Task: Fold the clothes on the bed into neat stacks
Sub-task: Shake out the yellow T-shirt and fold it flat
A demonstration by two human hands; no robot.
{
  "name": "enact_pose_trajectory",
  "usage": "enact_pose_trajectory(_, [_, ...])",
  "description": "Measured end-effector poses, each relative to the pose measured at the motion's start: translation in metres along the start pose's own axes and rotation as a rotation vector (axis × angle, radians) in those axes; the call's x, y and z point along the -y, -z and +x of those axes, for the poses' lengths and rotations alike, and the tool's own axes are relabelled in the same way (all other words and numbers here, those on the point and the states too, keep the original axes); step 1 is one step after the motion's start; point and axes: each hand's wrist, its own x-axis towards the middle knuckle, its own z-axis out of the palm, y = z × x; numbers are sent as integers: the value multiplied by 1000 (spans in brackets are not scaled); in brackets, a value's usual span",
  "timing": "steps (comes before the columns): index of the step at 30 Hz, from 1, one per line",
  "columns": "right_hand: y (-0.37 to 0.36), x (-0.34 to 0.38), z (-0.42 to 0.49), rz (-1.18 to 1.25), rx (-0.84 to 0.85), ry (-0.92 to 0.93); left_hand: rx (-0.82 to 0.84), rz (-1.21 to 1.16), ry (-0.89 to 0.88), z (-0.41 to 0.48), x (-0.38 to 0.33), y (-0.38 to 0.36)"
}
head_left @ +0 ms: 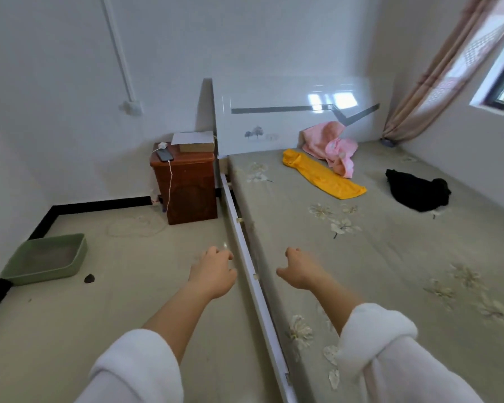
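Clothes lie far ahead on the bed [390, 271], near the headboard [274, 91]: a yellow garment [323, 177] stretched diagonally, a pink one [329, 145] just behind it, and a black one [418, 193] apart to the right. Both grips are loosely curled and empty. The right hand [298, 271], over the bed, is nearer the clothes than the left hand [213, 271], over the floor.

Bed's [390, 257] head end
Crumpled garment [329, 144] against the headboard [274, 117], long garment [323, 177] just before it, heaped garment [418, 191] by the right edge; nightstand [186, 187] left of the bed.

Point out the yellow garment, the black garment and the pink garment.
yellow garment [322, 175], head view, middle of the cloth.
black garment [416, 191], head view, centre of the heap.
pink garment [326, 141], head view, crumpled middle.
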Motion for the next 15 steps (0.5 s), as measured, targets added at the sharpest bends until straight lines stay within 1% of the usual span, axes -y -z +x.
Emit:
enact_pose_trajectory(7, [26, 47, 146, 86, -42, -130, 49, -1, -174, 176, 45, 21])
enact_pose_trajectory(12, [39, 72, 227, 190, -40, -247, 142, 32, -215, 287, 75, 44])
enact_pose_trajectory(15, [51, 72, 271, 217, -54, -301, 190, 13, -222, 356, 75, 53])
